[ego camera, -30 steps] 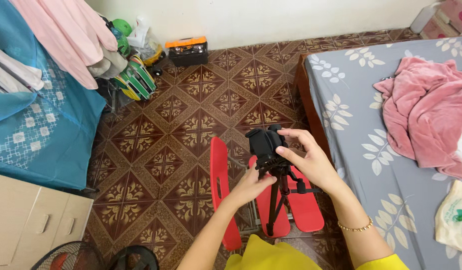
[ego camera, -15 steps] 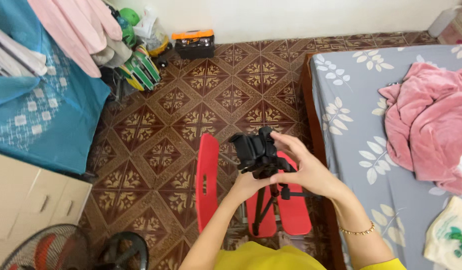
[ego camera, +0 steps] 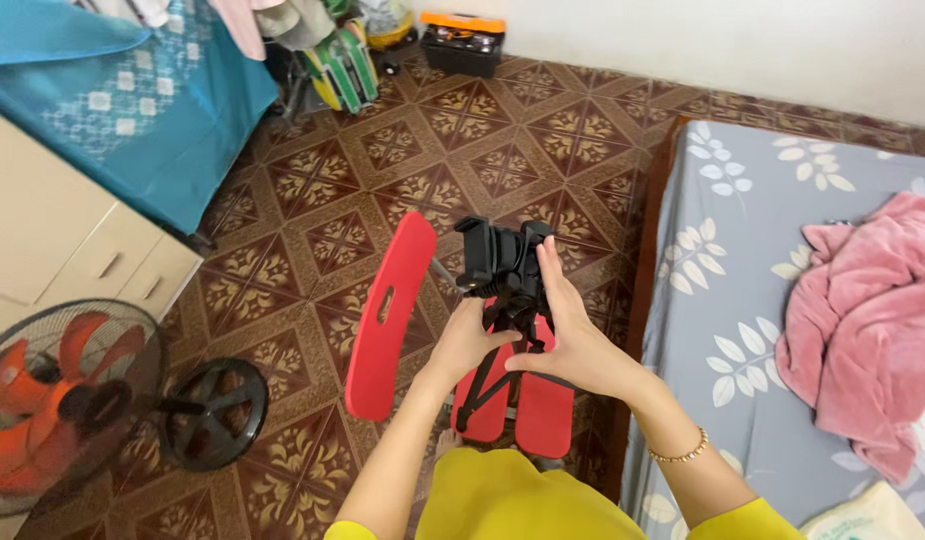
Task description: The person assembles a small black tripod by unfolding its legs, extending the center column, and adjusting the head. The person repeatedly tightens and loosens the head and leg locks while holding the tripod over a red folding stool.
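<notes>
Tiled floor (ego camera: 312, 190) mid-frame: both hands, left hand (ego camera: 469, 338) and right hand (ego camera: 572, 335), clamp around the tripod (ego camera: 502, 300); tripod could tip off that red chair (ego camera: 387, 315), I reckon.

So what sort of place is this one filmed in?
Most likely a bedroom in a home: a bed with a grey leaf-print sheet and a pink blanket along one side, patterned brown floor tiles, a pale drawer cabinet and a floor fan.

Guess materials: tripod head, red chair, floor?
Black tripod head: likely matte moulded plastic, dull with no glint. Red chair: probably glossy plastic, one smooth piece with a cut-out handle slot. Floor: looks like glazed ceramic tile, repeating brown pattern with grout lines.
</notes>
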